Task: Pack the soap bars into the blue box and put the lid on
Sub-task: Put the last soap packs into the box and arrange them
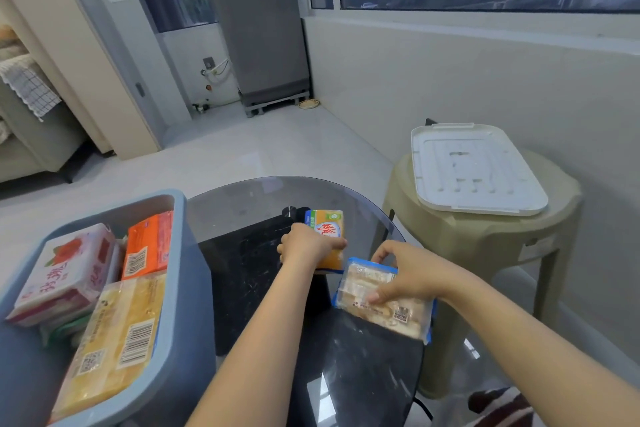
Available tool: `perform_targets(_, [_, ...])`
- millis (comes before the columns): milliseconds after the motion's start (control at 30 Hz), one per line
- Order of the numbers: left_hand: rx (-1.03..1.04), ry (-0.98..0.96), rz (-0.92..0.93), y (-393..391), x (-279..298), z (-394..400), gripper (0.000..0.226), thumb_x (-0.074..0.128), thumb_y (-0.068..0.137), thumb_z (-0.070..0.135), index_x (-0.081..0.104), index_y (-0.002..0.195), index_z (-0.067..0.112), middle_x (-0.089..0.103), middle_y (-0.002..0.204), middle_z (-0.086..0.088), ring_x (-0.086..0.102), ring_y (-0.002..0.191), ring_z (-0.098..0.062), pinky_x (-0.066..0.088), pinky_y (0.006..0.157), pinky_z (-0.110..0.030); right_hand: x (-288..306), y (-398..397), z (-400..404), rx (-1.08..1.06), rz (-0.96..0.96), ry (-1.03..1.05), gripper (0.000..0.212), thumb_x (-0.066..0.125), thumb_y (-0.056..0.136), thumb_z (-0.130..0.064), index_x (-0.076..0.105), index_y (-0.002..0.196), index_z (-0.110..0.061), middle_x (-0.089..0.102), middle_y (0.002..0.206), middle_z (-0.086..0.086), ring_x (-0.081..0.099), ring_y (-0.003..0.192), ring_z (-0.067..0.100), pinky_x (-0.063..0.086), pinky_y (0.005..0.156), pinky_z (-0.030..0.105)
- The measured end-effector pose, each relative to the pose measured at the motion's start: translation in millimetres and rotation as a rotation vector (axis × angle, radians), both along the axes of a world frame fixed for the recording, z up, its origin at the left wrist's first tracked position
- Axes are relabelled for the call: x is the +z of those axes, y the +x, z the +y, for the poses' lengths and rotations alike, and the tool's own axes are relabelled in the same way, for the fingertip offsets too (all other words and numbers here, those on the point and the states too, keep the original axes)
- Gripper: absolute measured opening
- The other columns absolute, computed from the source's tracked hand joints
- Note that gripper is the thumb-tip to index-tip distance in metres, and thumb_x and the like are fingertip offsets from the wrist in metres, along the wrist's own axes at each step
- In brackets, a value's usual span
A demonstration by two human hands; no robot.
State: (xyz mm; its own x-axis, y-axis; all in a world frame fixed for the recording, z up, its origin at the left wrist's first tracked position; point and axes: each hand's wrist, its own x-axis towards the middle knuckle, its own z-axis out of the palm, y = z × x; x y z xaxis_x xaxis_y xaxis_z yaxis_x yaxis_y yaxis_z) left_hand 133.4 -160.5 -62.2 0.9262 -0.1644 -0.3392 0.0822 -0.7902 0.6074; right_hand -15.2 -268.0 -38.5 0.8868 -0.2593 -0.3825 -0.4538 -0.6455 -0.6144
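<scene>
The blue box [180, 288] stands at the left on the glass table, without its lid. It holds a pink-and-white soap pack [65, 270], an orange soap bar [147, 246] and a long yellow soap pack [114, 347]. My left hand [308, 244] is closed on a yellow soap bar [329, 229] at the table's middle. Just to its right, my right hand [408, 276] grips a pale soap pack with blue edges [377, 302], tilted above the table. The white lid [474, 170] lies flat on a stool at the right.
The round dark glass table [249, 204] has its far edge just beyond the yellow bar. A beige plastic stool [485, 243] stands close to the table's right side under the lid. A grey appliance [259, 31] stands far back by the window.
</scene>
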Motion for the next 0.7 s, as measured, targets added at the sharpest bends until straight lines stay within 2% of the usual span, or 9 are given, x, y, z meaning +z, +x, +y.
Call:
perform_targets(67, [-0.009,-0.018,0.042,-3.0,-0.5,3.1,0.091,0.079,0.050,0.056,0.050,0.123,0.011,0.057,0.121,-0.011,0.055,0.111,-0.029,0.051,0.092,-0.041,3.3,-5.5,-4.5,-0.039,-0.022,0.026,0.052,0.079,0.069,-0.034,0.052,0.113,-0.024,0.058,0.088,-0.011,0.058,0.075,0.005,0.043,0.059,0.017])
perform_targets(167, [0.009,-0.095,0.075,-4.7,-6.5,8.1,0.103,0.077,0.027,0.059,0.053,0.116,0.012,0.059,0.117,-0.010,0.056,0.108,-0.029,0.051,0.092,-0.043,5.5,-12.9,-12.4,-0.081,-0.034,0.057,0.047,0.078,0.071,-0.027,0.057,0.113,-0.020,0.059,0.084,-0.013,0.059,0.073,0.003,0.043,0.059,0.015])
perform_targets(233, [0.014,-0.117,0.068,-5.5,-11.4,11.3,0.106,0.075,0.023,0.061,0.052,0.115,0.016,0.059,0.117,-0.008,0.056,0.108,-0.028,0.051,0.092,-0.043,7.2,-17.5,-16.4,-0.106,-0.041,0.070,0.047,0.078,0.071,-0.025,0.058,0.112,-0.019,0.060,0.084,-0.012,0.060,0.073,0.004,0.045,0.059,0.015])
perform_targets(300, [0.005,-0.120,0.058,-11.3,-9.5,14.7,0.104,0.077,0.030,0.060,0.048,0.121,0.018,0.055,0.122,-0.008,0.053,0.111,-0.028,0.050,0.094,-0.043,8.0,-22.4,-21.0,-0.147,-0.055,0.095,0.046,0.079,0.070,-0.025,0.058,0.110,-0.019,0.063,0.086,-0.008,0.063,0.073,0.007,0.047,0.060,0.017])
perform_targets(400, [0.001,-0.133,0.019,-23.4,-1.8,21.8,0.094,0.083,0.053,0.048,0.038,0.129,0.016,0.047,0.128,-0.011,0.049,0.116,-0.029,0.048,0.096,-0.043,8.5,-31.2,-27.5,-0.232,-0.094,0.132,0.046,0.081,0.068,-0.026,0.058,0.107,-0.021,0.069,0.093,-0.001,0.068,0.076,0.012,0.052,0.064,0.023])
perform_targets(533, [-0.084,-0.190,-0.036,-39.0,3.0,31.4,0.076,0.083,0.065,0.030,0.032,0.120,0.017,0.052,0.110,-0.002,0.057,0.098,-0.023,0.054,0.085,-0.037,9.0,-41.7,-29.7,-0.310,-0.149,0.149,0.044,0.081,0.068,-0.029,0.058,0.104,-0.022,0.070,0.097,-0.001,0.069,0.081,0.014,0.056,0.073,0.031])
perform_targets(600, [-0.054,-0.319,0.032,-47.8,3.7,40.0,0.075,0.084,0.065,0.024,0.032,0.120,0.020,0.054,0.114,-0.004,0.058,0.095,-0.022,0.056,0.074,-0.035,9.3,-45.1,-28.0,-0.332,-0.159,0.163,0.042,0.081,0.068,-0.029,0.059,0.103,-0.020,0.070,0.097,0.000,0.069,0.082,0.015,0.057,0.076,0.034])
perform_targets(700, [0.067,-0.552,0.111,-64.2,4.7,54.4,0.086,0.084,0.067,0.019,0.032,0.137,0.021,0.054,0.117,-0.002,0.059,0.099,-0.022,0.056,0.068,-0.034,11.2,-46.1,-23.5,-0.350,-0.180,0.200,0.046,0.081,0.067,-0.029,0.060,0.107,-0.018,0.070,0.098,0.001,0.069,0.083,0.017,0.057,0.075,0.035])
